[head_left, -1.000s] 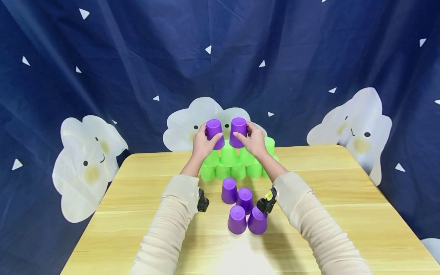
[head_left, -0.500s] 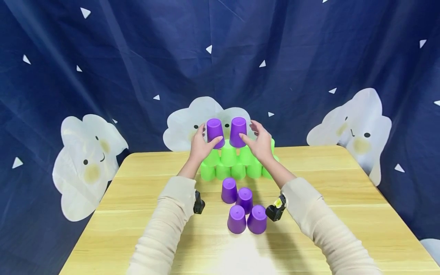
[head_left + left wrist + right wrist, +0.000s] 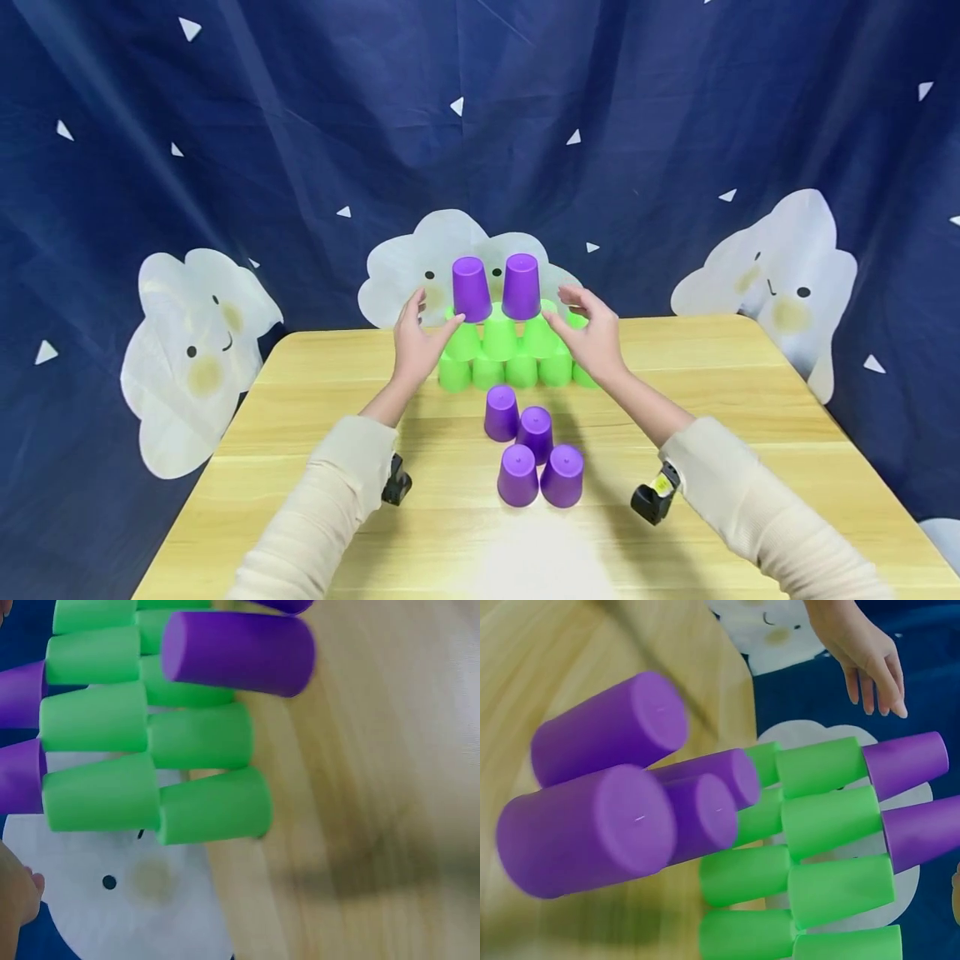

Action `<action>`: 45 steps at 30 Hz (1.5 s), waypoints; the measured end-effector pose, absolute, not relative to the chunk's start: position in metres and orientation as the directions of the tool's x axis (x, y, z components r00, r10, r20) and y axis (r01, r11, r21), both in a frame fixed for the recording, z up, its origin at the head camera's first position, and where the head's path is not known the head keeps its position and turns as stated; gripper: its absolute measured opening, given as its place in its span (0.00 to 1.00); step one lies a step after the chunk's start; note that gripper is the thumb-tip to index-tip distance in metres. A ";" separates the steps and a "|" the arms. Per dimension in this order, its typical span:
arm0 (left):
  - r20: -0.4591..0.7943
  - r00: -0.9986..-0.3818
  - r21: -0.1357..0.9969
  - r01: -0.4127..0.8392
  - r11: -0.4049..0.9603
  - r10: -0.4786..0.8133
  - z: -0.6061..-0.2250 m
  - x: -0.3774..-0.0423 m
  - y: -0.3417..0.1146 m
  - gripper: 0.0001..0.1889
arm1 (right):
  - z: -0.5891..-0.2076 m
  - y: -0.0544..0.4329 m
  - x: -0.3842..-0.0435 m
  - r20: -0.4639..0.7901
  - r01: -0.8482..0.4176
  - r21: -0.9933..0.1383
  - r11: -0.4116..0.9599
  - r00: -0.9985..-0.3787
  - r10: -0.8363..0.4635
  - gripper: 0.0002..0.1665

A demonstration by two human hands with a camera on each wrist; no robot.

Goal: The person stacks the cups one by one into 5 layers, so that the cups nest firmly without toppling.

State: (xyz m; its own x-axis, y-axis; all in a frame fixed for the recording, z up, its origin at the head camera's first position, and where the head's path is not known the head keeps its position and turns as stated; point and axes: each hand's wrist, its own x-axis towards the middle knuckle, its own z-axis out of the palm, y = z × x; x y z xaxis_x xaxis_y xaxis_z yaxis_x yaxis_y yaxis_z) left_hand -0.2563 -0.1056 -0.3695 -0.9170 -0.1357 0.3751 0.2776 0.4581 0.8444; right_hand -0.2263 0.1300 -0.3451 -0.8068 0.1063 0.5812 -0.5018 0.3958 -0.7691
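Note:
Two purple cups, a left one [image 3: 471,290] and a right one [image 3: 521,287], stand upside down on the upper row of green cups [image 3: 498,335]. My left hand [image 3: 418,346] is beside the left purple cup, fingers spread and holding nothing, its thumb close to the cup's lower edge. On the other side my right hand [image 3: 592,333] hovers a little apart from the right purple cup, fingers loosely bent. In the right wrist view the left hand [image 3: 862,656] shows with relaxed fingers near the upper purple cup [image 3: 906,763]. A lower green row [image 3: 217,806] supports the upper one.
Several more purple cups [image 3: 517,475] stand upside down on the wooden table [image 3: 285,467], in front of the green stack and between the forearms. Behind the table hangs a dark blue curtain [image 3: 637,167] with white clouds and triangles.
Both hands have let go of the two purple cups and moved apart, left hand leftward, right hand rightward. The two cups have stayed on the green row.

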 end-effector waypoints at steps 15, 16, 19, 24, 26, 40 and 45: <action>0.360 -0.926 0.837 0.267 0.478 -0.113 -0.408 -0.219 -0.112 0.33 | -0.380 0.152 -0.191 0.523 -0.473 -0.766 0.436 -0.852 -0.005 0.19; 0.357 -0.929 0.834 0.266 0.483 -0.104 -0.410 -0.217 -0.112 0.33 | -0.382 0.153 -0.189 0.522 -0.472 -0.764 0.440 -0.853 -0.008 0.19; 0.345 -0.935 0.833 0.269 0.484 -0.075 -0.416 -0.212 -0.112 0.33 | -0.389 0.156 -0.183 0.513 -0.470 -0.759 0.451 -0.858 -0.031 0.20; 0.364 -0.932 0.817 0.318 0.481 -0.002 -0.427 -0.202 -0.110 0.32 | -0.400 0.160 -0.172 0.473 -0.460 -0.758 0.464 -0.876 -0.095 0.23; 0.374 -0.927 0.807 0.342 0.481 0.030 -0.431 -0.197 -0.109 0.32 | -0.404 0.162 -0.168 0.445 -0.445 -0.767 0.463 -0.888 -0.116 0.23; 0.313 -0.928 0.817 0.372 0.440 0.203 -0.463 -0.162 -0.095 0.30 | -0.441 0.173 -0.140 0.322 -0.438 -0.767 0.469 -0.895 -0.309 0.27; 0.274 -0.926 0.832 0.363 0.419 0.258 -0.471 -0.151 -0.089 0.30 | -0.453 0.177 -0.133 0.263 -0.398 -0.814 0.423 -0.902 -0.342 0.30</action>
